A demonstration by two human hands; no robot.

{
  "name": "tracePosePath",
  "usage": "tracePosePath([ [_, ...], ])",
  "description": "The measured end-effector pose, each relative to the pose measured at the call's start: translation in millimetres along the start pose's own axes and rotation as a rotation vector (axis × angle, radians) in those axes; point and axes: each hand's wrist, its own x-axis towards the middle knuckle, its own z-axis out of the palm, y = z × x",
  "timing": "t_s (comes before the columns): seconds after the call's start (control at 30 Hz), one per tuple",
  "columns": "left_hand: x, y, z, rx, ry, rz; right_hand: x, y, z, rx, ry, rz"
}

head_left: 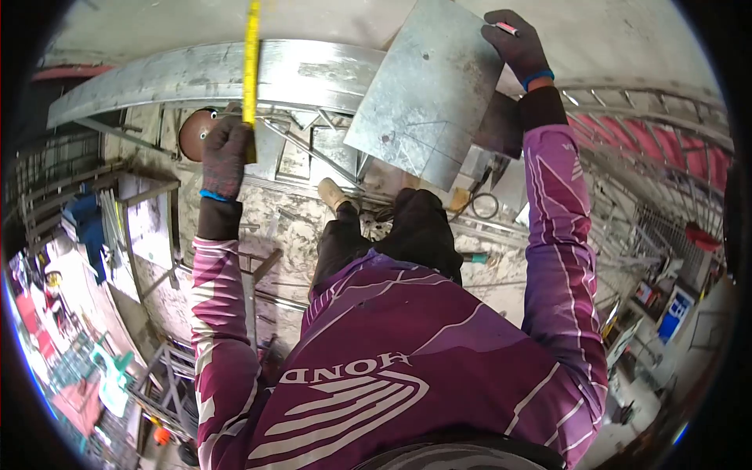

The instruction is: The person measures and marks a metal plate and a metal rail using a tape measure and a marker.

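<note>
A grey metal sheet (427, 94) with thin lines marked near its lower corner lies tilted across a long metal beam (313, 74). My gloved right hand (517, 47) is closed around a pink and white marker (507, 29) at the sheet's upper right edge. To the left, my gloved left hand (225, 157) is closed on a tape measure (250, 149). Its yellow blade (251, 63) stretches up across the beam to the top of the view. The blade is apart from the sheet.
A round brown disc (196, 135) is beside my left hand. Metal bars, a black ring (484, 206) and scraps lie on the floor around my feet. Metal frames (149, 196) stand at the left, and a ladder-like rack (650, 102) runs along the right.
</note>
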Motion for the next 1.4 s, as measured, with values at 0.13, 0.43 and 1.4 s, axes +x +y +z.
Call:
tracePosePath([
  [0.13, 24, -16, -24, -0.138, 0.072, -0.041, -21, -2, -4, -0.075, 0.071, 0.109],
  [0.43, 41, 12, -30, -0.023, 0.018, -0.073, -74, 22, -25, -0.085, 0.107, 0.038],
  [1.4, -84, 32, 142, -0.288, -0.008, 0.064, -60, 17, -26, 0.236, 0.131, 0.456],
])
